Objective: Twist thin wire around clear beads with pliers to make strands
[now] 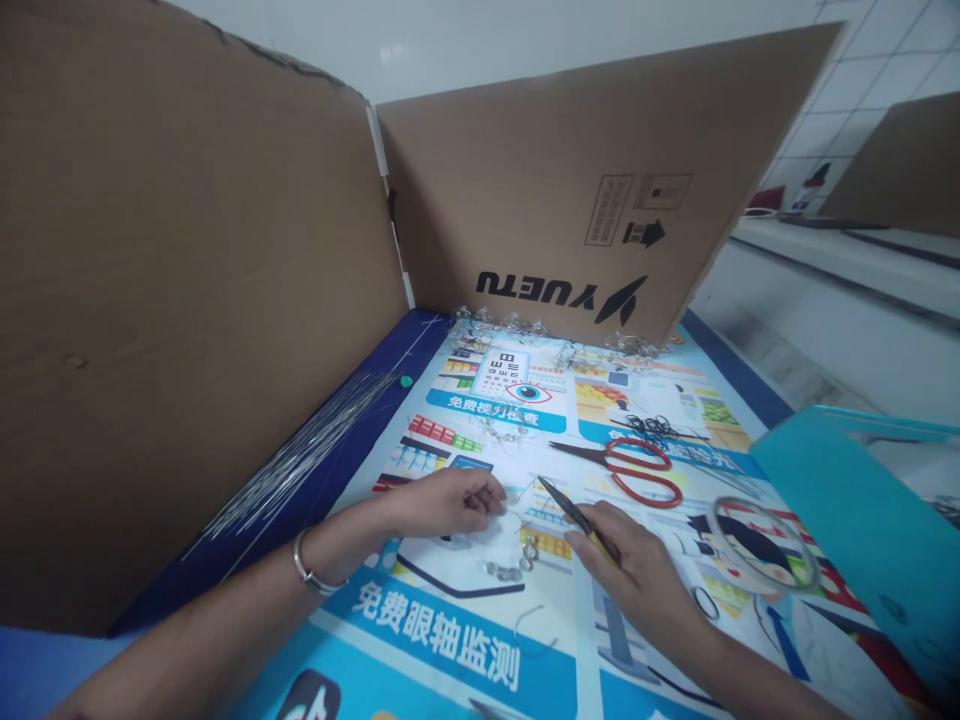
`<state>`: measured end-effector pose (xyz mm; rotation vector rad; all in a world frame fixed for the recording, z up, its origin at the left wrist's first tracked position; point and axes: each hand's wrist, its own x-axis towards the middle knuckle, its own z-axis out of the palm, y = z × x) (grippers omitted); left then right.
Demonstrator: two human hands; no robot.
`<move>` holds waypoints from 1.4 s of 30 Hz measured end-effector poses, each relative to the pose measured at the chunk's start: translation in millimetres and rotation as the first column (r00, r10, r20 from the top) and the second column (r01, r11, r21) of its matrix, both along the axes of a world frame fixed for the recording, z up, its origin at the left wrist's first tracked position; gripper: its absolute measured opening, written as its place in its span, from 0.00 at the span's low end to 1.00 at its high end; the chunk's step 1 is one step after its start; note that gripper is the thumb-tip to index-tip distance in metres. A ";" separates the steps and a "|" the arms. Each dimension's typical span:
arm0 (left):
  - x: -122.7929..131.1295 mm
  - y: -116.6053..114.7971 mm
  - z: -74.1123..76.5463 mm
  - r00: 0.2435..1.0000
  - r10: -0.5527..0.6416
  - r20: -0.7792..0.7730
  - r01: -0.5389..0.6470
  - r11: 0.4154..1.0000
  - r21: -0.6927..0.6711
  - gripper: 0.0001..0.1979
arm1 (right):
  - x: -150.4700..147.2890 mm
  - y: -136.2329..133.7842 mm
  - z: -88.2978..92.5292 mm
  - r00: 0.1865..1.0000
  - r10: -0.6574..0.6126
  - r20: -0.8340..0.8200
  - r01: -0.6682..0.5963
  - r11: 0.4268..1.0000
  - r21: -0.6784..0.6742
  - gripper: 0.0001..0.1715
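Fingers [486,497] of the left hand [448,503] are closed in a pinch on one end of a thin beaded wire [517,562], which curves down over the printed mat [442,630] on the bench at the middle of the view. A bundle of straight wires [300,455] lies at 10 o'clock from this hand. The right hand [637,572] is wrapped around small pliers [574,515], whose dark tip points toward 10 o'clock and stands just beside the pinched end. The work looks like shaping or closing the wire end. The next move would call for a steady left pinch and a fine placing of the tip on so thin a strand. Red-handled scissors [637,470] lie at 12 o'clock from the right hand, and a clear ring [806,572] lies at 3 o'clock. The only container is a teal tray [847,520] at the 3 o'clock edge; what it holds cannot be told. Small clear pieces [517,325] lie loose at 12 o'clock, at the foot of the cardboard screen [187,300].
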<state>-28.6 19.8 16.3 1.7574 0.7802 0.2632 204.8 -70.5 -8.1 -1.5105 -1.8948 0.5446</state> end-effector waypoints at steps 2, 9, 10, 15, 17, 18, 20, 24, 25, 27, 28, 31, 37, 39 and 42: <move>2.2 -4.3 -4.9 0.999 0.043 -0.029 -0.040 0.995 0.092 0.16 | 0.1 -0.2 -1.1 1.000 0.002 -0.002 -0.002 1.000 0.007 0.13; 9.3 -15.5 -20.3 0.977 0.194 -0.091 -0.153 0.929 0.336 0.11 | 0.6 0.2 -3.7 1.000 -0.005 -0.010 0.005 0.999 0.032 0.12; 9.8 -15.7 -21.1 0.975 0.204 -0.086 -0.164 0.928 0.336 0.11 | 0.6 0.5 -4.0 1.000 -0.005 -0.013 0.006 0.999 0.033 0.12; 10.1 -15.1 -22.9 0.977 0.203 -0.058 -0.170 0.922 0.349 0.07 | 0.9 1.3 -5.2 1.000 -0.007 0.003 0.007 1.000 0.029 0.12; 9.8 -15.2 -22.2 0.977 0.202 -0.067 -0.164 0.915 0.370 0.06 | 1.3 1.1 -6.1 1.000 0.003 0.018 -0.004 0.999 0.040 0.12; 9.6 -15.5 -21.4 0.976 0.208 -0.068 -0.167 0.909 0.381 0.06 | 1.6 0.9 -6.8 1.000 0.011 0.024 -0.012 0.999 0.049 0.11; 9.1 -16.5 -19.4 0.972 0.225 -0.069 -0.181 0.902 0.391 0.05 | 2.2 0.6 -8.6 0.999 0.018 0.033 -0.021 0.997 0.070 0.11; 9.3 -18.5 -16.8 0.968 0.241 -0.069 -0.209 0.928 0.308 0.04 | 3.3 0.1 -12.4 0.999 0.025 0.042 -0.028 0.996 0.089 0.11; 9.7 -18.5 -16.9 0.967 0.246 -0.059 -0.222 0.938 0.265 0.04 | 3.5 0.0 -13.1 0.999 0.024 0.048 -0.028 0.995 0.092 0.11; 11.0 -17.7 -17.6 0.965 0.258 -0.036 -0.248 0.952 0.179 0.02 | 3.9 0.0 -13.7 0.998 0.019 0.056 -0.024 0.995 0.095 0.11; 11.6 -16.9 -18.0 0.964 0.266 -0.025 -0.260 0.956 0.139 0.02 | 4.0 0.0 -13.6 0.998 0.016 0.057 -0.022 0.995 0.094 0.11; 12.2 -13.3 -17.5 0.955 0.295 0.021 -0.296 0.955 0.035 0.03 | 4.1 0.4 -12.1 0.999 0.009 0.050 -0.013 0.997 0.081 0.11; 9.4 -11.7 -12.1 0.901 0.396 0.175 -0.427 0.882 0.199 0.01 | 3.7 1.0 -10.0 1.000 -0.014 0.017 0.013 0.998 0.061 0.11; 9.3 -14.5 -12.0 0.913 0.371 0.169 -0.408 0.836 0.366 0.03 | 3.5 0.9 -10.1 1.000 -0.020 0.012 0.019 0.998 0.062 0.11; 9.3 -19.7 -12.7 0.944 0.279 0.175 -0.328 0.767 0.551 0.06 | 2.8 1.0 -9.9 1.000 -0.023 -0.001 0.023 0.997 0.070 0.12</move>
